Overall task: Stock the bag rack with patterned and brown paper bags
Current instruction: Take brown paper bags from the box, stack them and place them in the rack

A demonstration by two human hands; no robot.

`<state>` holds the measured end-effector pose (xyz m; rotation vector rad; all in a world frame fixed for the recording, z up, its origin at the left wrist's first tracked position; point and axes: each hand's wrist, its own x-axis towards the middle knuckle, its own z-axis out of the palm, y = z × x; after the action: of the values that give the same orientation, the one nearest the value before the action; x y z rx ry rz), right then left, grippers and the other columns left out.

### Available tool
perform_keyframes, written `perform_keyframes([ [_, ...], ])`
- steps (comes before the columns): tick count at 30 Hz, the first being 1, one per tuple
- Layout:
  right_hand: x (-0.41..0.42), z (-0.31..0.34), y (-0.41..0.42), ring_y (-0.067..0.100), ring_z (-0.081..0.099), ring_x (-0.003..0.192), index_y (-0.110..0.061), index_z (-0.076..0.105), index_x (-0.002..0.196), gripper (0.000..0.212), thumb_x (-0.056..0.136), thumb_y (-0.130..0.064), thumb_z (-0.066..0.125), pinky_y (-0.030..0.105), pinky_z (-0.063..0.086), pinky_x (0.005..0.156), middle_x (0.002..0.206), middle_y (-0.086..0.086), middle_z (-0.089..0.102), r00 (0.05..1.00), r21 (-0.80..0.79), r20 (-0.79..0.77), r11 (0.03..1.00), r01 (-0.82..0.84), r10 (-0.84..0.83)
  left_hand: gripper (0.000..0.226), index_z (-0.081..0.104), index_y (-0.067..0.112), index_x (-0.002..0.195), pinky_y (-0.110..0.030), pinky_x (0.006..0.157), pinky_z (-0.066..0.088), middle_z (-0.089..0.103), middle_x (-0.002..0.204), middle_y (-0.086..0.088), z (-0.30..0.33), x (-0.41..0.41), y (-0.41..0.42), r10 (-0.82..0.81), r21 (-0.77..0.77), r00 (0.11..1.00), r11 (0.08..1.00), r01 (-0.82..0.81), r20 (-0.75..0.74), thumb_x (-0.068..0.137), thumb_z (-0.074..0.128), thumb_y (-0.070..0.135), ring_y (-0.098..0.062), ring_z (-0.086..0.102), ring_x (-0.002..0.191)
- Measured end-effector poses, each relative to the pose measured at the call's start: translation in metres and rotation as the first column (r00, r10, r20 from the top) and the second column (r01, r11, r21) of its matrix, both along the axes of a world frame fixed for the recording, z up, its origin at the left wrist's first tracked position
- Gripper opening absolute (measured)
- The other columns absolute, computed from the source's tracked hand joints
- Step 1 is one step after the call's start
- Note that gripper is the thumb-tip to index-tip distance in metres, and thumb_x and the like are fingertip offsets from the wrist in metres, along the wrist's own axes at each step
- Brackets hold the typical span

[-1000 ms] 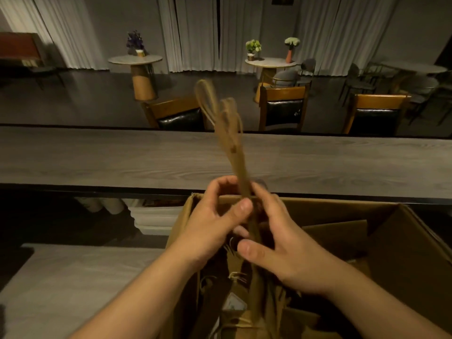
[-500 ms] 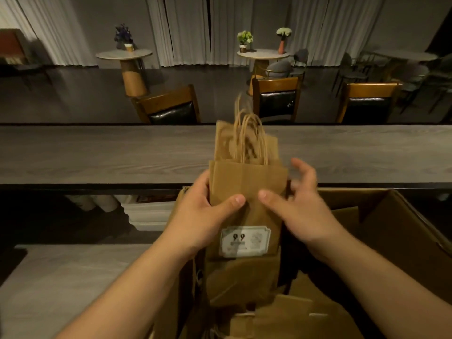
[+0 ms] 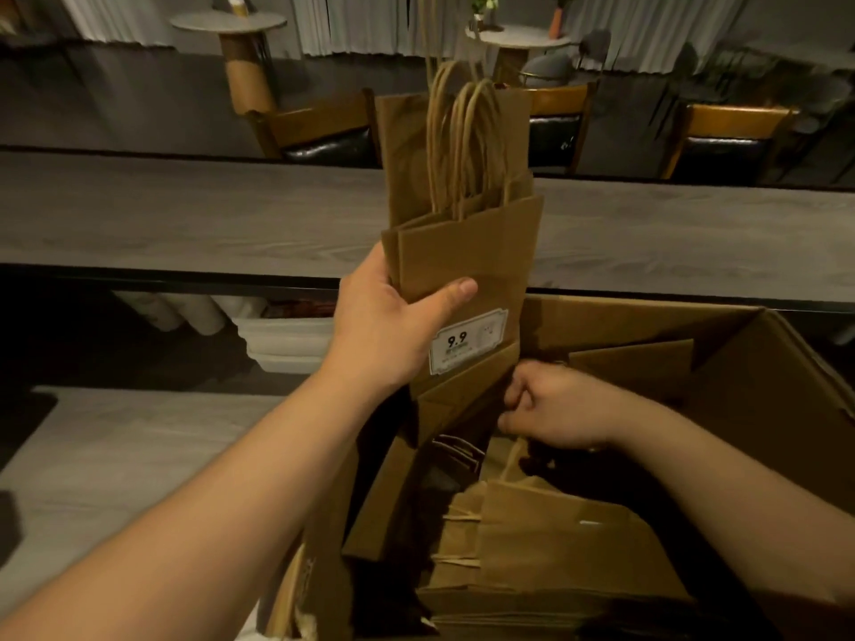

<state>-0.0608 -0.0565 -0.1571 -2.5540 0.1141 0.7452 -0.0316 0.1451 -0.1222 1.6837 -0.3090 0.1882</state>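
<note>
My left hand (image 3: pixel 393 326) grips a bundle of flat brown paper bags (image 3: pixel 462 233) upright, handles up, over the left side of an open cardboard box (image 3: pixel 763 372). The front bag carries a white label reading 9.9 (image 3: pixel 467 340). My right hand (image 3: pixel 550 407) is lower, inside the box, with its fingers curled at the bottom edge of the bundle; what it pinches is hidden. More brown paper bags (image 3: pixel 546 557) lie stacked flat in the box. No bag rack or patterned bags are in view.
A long grey wooden counter (image 3: pixel 185 215) runs across behind the box, with a lower grey shelf (image 3: pixel 115 455) at the left. White containers (image 3: pixel 282 340) sit under the counter. Wooden chairs (image 3: pixel 324 127) and round tables (image 3: pixel 229 25) stand beyond.
The bundle turned from edge-on to face-on and rose higher out of the box. My right hand let go of its front and dropped to the bundle's bottom inside the box.
</note>
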Motion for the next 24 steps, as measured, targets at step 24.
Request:
perform_keyframes([
  [24, -0.032, -0.053, 0.024, 0.031, 0.062, 0.121, -0.007, 0.062, 0.133, 0.048, 0.092, -0.026, 0.078, 0.038, 0.052, 0.094, 0.123, 0.011, 0.064, 0.651, -0.225, -0.643, 0.712, -0.665, 0.405, 0.036, 0.059, 0.040, 0.108, -0.039, 0.095, 0.060, 0.073, 0.108, 0.015, -0.006, -0.006, 0.005, 0.036, -0.071, 0.983, 0.997, -0.023, 0.177, 0.085, 0.083, 0.025, -0.007, 0.071, 0.109],
])
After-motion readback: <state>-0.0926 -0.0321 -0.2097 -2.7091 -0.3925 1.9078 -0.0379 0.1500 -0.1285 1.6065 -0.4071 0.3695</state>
